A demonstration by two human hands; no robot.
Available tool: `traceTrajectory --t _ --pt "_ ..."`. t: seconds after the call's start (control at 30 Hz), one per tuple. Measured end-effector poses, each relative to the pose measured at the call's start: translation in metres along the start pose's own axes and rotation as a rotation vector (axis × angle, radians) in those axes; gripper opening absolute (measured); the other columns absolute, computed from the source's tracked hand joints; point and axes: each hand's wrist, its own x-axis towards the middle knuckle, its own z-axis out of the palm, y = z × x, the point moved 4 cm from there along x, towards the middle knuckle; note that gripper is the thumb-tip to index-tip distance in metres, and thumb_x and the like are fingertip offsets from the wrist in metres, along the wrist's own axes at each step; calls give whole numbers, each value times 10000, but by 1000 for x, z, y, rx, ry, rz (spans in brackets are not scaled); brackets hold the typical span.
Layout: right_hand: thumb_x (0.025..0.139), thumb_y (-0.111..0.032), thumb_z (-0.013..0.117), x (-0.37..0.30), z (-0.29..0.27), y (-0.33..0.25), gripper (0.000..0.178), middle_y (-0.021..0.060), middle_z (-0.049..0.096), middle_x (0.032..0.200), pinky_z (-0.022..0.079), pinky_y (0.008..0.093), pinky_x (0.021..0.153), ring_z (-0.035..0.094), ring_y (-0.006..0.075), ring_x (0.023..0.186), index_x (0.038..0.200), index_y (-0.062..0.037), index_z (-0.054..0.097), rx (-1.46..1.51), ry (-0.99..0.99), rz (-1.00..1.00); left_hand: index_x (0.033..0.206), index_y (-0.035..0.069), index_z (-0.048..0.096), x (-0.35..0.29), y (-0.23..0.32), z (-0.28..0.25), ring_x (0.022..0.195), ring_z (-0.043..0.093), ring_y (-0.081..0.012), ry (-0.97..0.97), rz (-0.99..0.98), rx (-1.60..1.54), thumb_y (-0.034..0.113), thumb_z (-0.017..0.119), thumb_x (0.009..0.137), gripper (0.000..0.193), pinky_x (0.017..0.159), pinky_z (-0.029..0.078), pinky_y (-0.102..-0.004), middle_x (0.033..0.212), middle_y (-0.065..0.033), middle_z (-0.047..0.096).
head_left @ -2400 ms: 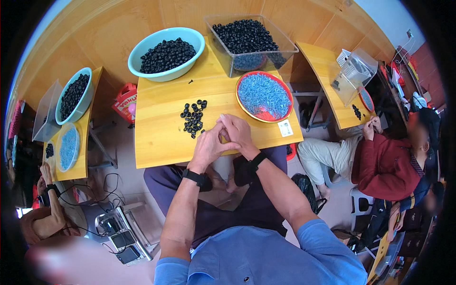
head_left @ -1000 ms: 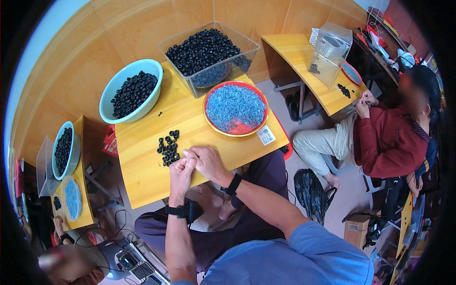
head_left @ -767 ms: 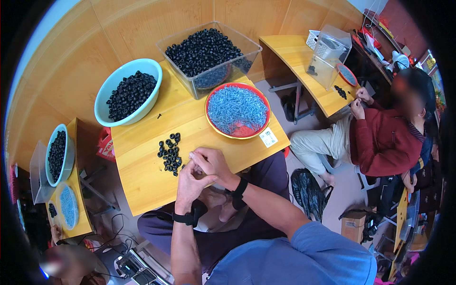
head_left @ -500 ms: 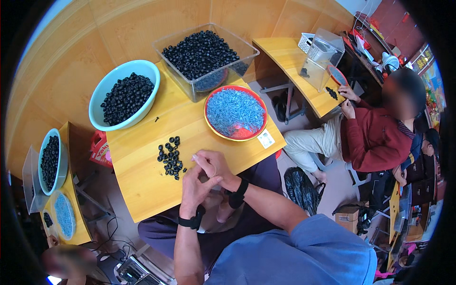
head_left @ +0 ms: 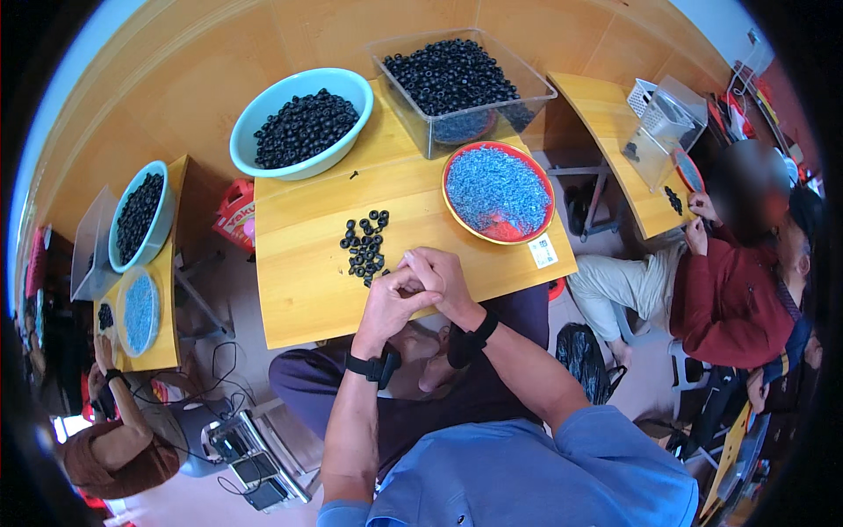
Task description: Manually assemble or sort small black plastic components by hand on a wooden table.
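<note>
Over the near edge of the wooden table [head_left: 290, 299], my two hands meet with their fingers closed against each other. My left hand [head_left: 391, 305] is pinched, its thumb pointing toward my right hand [head_left: 443, 279], which curls over the left fingertips. Whatever lies between the fingers is too hidden to name. Just beyond my left hand is a loose cluster of small black ring-like parts [head_left: 364, 246]. A red tray with a yellow rim [head_left: 457, 227] stands to the right, holding many small bluish, shiny pieces [head_left: 496, 189].
A light-blue basin [head_left: 241, 140] of black parts stands at the back left. Beside it is a clear plastic bin [head_left: 430, 136] of similar parts. People work at side tables: one in a dark red top [head_left: 729, 294] at right, another [head_left: 123, 439] at lower left.
The table and its containers have shifted right and slightly up in the picture as my view turned. My right fingers, stretched out before, now curl in against my left hand.
</note>
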Motion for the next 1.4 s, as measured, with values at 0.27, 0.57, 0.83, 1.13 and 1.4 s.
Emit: traceTrajectory --t 0.27,0.57,0.83,1.13,1.4 --pt "1010 -275 522 0 4 5 355 135 649 697 497 406 605 639 265 630 835 -1 665 -174 40 -195 749 19 659 4 -25 -15 691 529 -41 144 20 2 141 612 1025 305 650 436 -234 700 28 623" --pt "992 -203 517 -1 -5 3 261 206 685 828 521 471 694 679 363 788 927 3 665 -109 42 -130 758 28 637 6 -16 0 662 465 -34 177 13 163 103 638 976 230 622 388 -223 722 74 556" --pt "929 -56 670 -7 -7 5 66 123 698 820 536 343 642 686 217 707 962 2 674 168 113 -76 756 10 648 3 -24 -10 636 543 -79 306 37 25 190 558 1073 375 613 438 -248 692 -17 631" --pt "879 -150 662 28 -139 -38 98 109 708 843 528 438 731 688 323 834 870 -66 712 -670 38 -281 777 1 657 1 -28 -13 649 593 -107 297 77 -102 143 582 1053 320 649 484 -263 739 -61 680" --pt "799 -44 613 48 -135 -13 116 150 714 801 520 474 665 695 350 780 764 -75 719 -899 -205 -254 783 6 656 -1 -26 -12 666 606 -99 310 90 -101 143 614 1035 290 652 490 -252 747 -59 690"
